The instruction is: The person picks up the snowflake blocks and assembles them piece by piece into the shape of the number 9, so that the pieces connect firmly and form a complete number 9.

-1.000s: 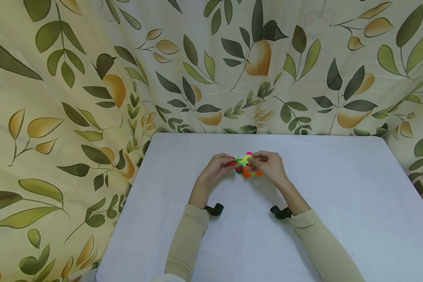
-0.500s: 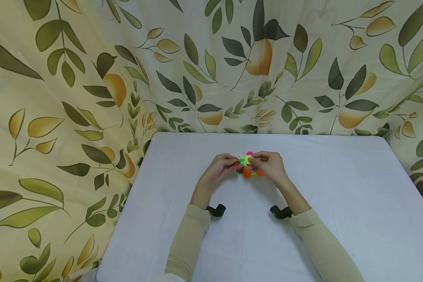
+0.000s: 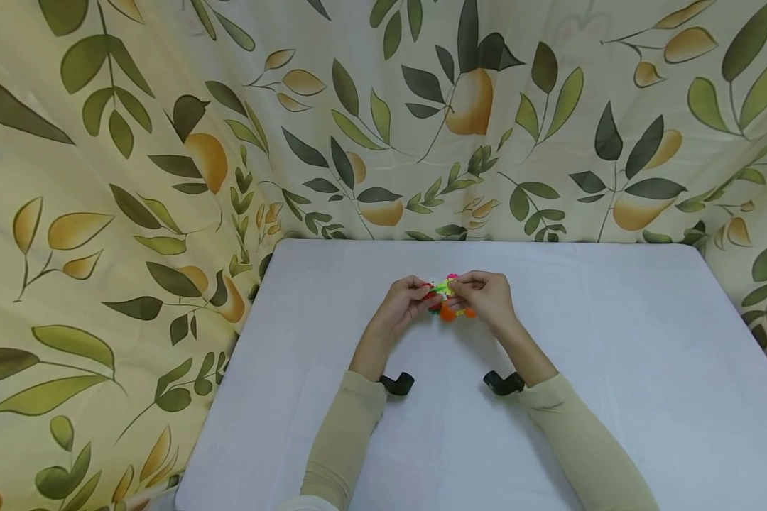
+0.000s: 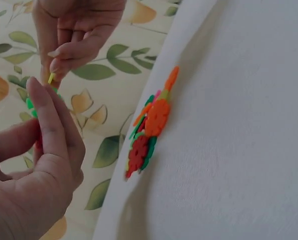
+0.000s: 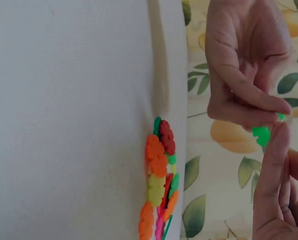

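Note:
My left hand [image 3: 401,305] pinches a small green piece [image 4: 31,105] between thumb and fingers, with a bit of red [image 4: 39,142] showing beneath it. Opposite it, my right hand [image 3: 488,301] pinches a small yellow piece [image 4: 51,78], mostly covered by its fingertips. The fingertips of both hands nearly meet; whether the pieces touch is hidden. In the right wrist view, the green piece [image 5: 261,135] shows between the left hand [image 5: 248,60] and the right hand [image 5: 278,190]. Below the hands lie notched flower-shaped pieces, among them orange [image 4: 157,117] and dark red [image 4: 138,152].
The pieces lie on a white-covered table [image 3: 581,333], close to its far edge. Behind and left hangs a leaf-and-fruit patterned curtain [image 3: 383,128]. Black devices project inward from the left wrist [image 3: 398,384] and right wrist [image 3: 503,383].
My left hand and forearm have shifted slightly to the right. The right forearm has moved slightly left, so the wrists are closer together. Both hands keep their pinch.

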{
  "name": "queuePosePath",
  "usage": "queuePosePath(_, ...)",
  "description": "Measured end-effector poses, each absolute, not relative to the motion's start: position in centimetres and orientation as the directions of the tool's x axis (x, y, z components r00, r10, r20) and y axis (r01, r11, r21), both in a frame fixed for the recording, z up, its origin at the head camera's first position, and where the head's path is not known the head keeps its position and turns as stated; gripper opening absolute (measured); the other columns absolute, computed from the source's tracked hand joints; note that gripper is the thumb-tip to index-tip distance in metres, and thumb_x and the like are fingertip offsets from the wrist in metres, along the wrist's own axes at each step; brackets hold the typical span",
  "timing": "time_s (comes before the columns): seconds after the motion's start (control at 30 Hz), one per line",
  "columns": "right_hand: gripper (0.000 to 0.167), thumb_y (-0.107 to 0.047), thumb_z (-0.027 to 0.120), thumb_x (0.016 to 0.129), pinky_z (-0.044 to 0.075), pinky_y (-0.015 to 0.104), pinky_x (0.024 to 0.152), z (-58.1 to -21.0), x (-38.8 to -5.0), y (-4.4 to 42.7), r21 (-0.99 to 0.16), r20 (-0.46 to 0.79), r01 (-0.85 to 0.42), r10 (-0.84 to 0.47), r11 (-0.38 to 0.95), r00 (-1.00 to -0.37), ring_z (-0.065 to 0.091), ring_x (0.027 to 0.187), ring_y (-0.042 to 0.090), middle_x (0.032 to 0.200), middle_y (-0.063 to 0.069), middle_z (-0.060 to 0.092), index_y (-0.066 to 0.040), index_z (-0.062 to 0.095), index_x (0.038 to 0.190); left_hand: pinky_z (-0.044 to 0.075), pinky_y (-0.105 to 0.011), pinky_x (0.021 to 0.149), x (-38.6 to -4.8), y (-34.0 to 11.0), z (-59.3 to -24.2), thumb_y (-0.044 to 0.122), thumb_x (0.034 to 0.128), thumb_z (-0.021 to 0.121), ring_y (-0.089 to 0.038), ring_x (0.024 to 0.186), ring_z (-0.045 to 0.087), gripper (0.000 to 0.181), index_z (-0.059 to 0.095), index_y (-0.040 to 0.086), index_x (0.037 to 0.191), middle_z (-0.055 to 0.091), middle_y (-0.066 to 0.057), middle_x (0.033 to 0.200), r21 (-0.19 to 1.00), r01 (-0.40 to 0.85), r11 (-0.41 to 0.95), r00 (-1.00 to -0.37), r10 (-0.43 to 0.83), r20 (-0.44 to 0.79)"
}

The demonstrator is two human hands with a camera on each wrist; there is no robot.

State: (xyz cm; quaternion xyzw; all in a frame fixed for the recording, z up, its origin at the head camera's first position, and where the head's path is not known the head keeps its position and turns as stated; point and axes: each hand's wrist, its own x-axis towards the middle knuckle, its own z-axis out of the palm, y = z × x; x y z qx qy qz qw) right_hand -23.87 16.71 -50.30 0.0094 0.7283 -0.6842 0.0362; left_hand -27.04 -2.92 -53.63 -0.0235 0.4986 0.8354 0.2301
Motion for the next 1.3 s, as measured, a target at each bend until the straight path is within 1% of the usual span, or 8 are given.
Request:
queuePosePath(0.1,0.029,-0.012,0.075,0.098,0.063,0.039,0.069,-50.5,-24.0,16.9,-0.995,-0.078,0.076,-0.041,0.066,-0.996,0.077,0.068,0.023,0.094,0.029,0.074,0.013,0.069,0.111,0.061,-0.031,0.084,-27.1,-3.1,-53.7,-0.008,0.1038,0.049,-0.022,0.084,0.072,0.014,0.056,0.002,0.095,0.06,-0.014,0.1,0.848,-0.389,-0.361,-0.886,0.4,-0.236)
queuePosePath(0.23,0.034,-0.018,0.076,0.098,0.063,0.034,0.068,-50.9,-24.2,17.1,-0.994,-0.077,0.072,-0.062,0.085,-0.995,0.077,0.07,0.022,0.097,0.03,0.074,0.011,0.072,0.114,0.059,-0.032,0.081,-27.2,-3.4,-53.6,-0.002,0.1035,0.05,-0.02,0.082,0.069,0.01,0.059,0.003,0.102,0.062,-0.011,0.101,0.887,-0.365,-0.283,-0.857,0.474,-0.202)
queuePosePath(0.47,0.034,-0.019,0.074,0.1,0.062,0.028,0.065,-51.3,-24.6,17.1,-0.991,-0.055,0.039,-0.12,0.13,-0.991,0.075,0.07,0.023,0.087,0.021,0.075,0.012,0.073,0.115,0.054,-0.026,0.076,-27.2,-3.4,-53.3,0.019,0.1073,0.058,-0.013,0.083,0.06,0.012,0.061,0.007,0.103,0.062,-0.003,0.1,0.949,-0.294,-0.114,-0.833,0.517,-0.196)
queuePosePath(0.67,0.031,-0.016,0.062,0.106,0.062,0.029,0.067,-51.5,-24.5,17.2,-0.987,-0.046,0.026,-0.128,0.156,-0.991,0.075,0.072,0.021,0.091,0.025,0.074,0.01,0.071,0.119,0.05,-0.026,0.074,-27.2,-3.4,-53.7,0.015,0.1053,0.06,-0.013,0.085,0.058,0.009,0.064,0.009,0.101,0.062,-0.001,0.1,0.965,-0.248,-0.081,-0.852,0.492,-0.177)
queuePosePath(0.77,0.03,-0.019,0.064,0.106,0.063,0.032,0.068,-51.7,-24.5,17.4,-0.969,-0.031,0.004,-0.107,0.246,-0.994,0.075,0.074,0.023,0.093,0.026,0.073,0.007,0.073,0.116,0.05,-0.026,0.072,-27.2,-3.4,-53.7,0.014,0.1049,0.059,-0.015,0.083,0.058,0.009,0.062,0.009,0.099,0.061,-0.001,0.097,0.962,-0.259,-0.086,-0.863,0.467,-0.191)
queuePosePath(1.0,0.021,-0.02,0.075,0.097,0.057,0.033,0.064,-52.7,-24.2,17.8,-0.818,0.003,-0.073,-0.124,0.571,-0.992,0.073,0.08,0.025,0.091,0.011,0.077,-0.002,0.08,0.107,0.046,-0.022,0.063,-27.2,-3.5,-53.9,0.013,0.1068,0.049,-0.012,0.078,0.056,0.013,0.054,0.011,0.095,0.057,-0.001,0.095,0.952,-0.29,-0.1,-0.879,0.421,-0.223)
queuePosePath(1.17,0.025,-0.019,0.082,0.09,0.052,0.035,0.071,-53.5,-24.2,17.6,-0.701,-0.048,-0.1,-0.187,0.706,-0.981,0.067,0.087,0.026,0.093,0.008,0.073,-0.005,0.079,0.11,0.048,-0.02,0.064,-27.2,-3.4,-54.0,0.012,0.1079,0.047,-0.011,0.077,0.057,0.01,0.052,0.01,0.1,0.056,-0.003,0.097,0.945,-0.296,-0.137,-0.879,0.426,-0.214)
queuePosePath(1.3,0.031,-0.021,0.087,0.085,0.053,0.041,0.074,-53.8,-24.2,17.4,-0.634,-0.069,-0.121,-0.212,0.764,-0.975,0.063,0.086,0.026,0.093,0.007,0.07,-0.006,0.078,0.11,0.05,-0.022,0.068,-27.2,-3.3,-53.9,0.013,0.1089,0.046,-0.013,0.073,0.058,0.008,0.053,0.009,0.107,0.057,-0.008,0.098,0.939,-0.303,-0.161,-0.88,0.424,-0.212)
